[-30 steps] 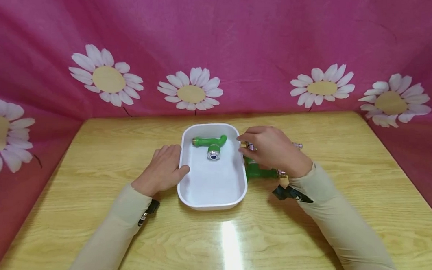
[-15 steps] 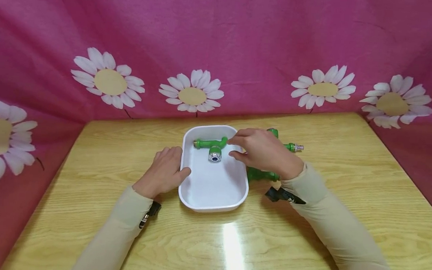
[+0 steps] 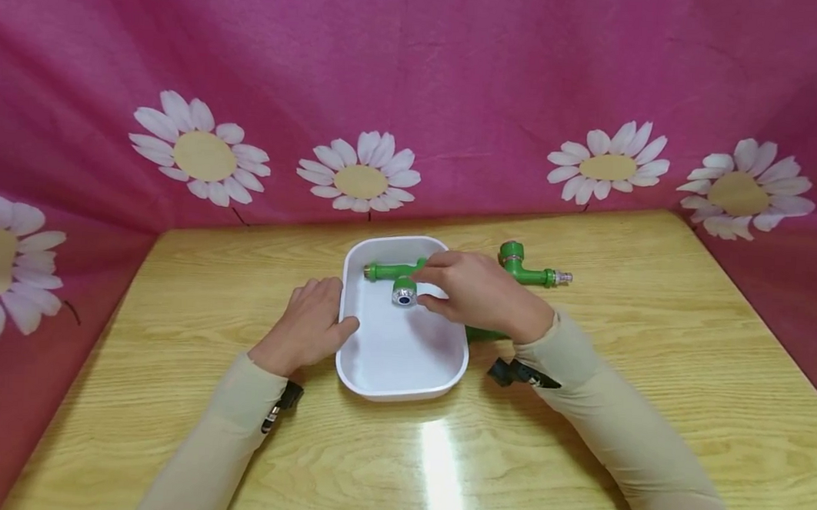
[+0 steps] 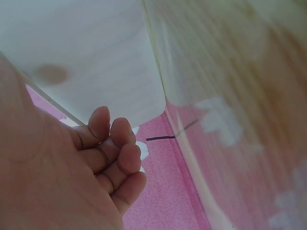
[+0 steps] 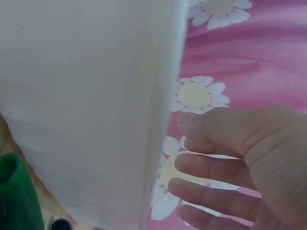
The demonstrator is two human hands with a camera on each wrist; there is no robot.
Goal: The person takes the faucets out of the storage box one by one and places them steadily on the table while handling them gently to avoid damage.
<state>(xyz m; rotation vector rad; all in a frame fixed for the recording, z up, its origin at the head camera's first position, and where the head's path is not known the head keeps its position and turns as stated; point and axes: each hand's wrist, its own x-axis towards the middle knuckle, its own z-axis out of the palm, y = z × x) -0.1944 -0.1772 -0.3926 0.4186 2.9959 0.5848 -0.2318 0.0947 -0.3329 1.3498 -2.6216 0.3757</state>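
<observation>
A white tray [image 3: 401,397] stands on the table with a green tap [image 3: 388,272] lying in its far part, chrome knob facing me. On the tray's left rim is my left hand [image 3: 305,323], thumb over the inside and fingers outside; the left wrist view shows those fingers [image 4: 127,158] bent beside the tray wall. Above the tray's right half hovers my right hand [image 3: 479,293], thumb and fingers apart, close to the tap and hiding its spout end. In the right wrist view nothing sits between its fingers [image 5: 211,167]; whether they touch the tap cannot be told.
Right of the tray a second green tap [image 3: 528,275] lies on the wooden table [image 3: 580,418]. Another green piece [image 3: 482,334] shows partly under my right wrist. A pink curtain [image 3: 472,96] with daisies closes off the back and sides.
My right hand has moved left from beside the tray's right rim to over the tap inside, uncovering the second tap. My left hand and the tray stay put.
</observation>
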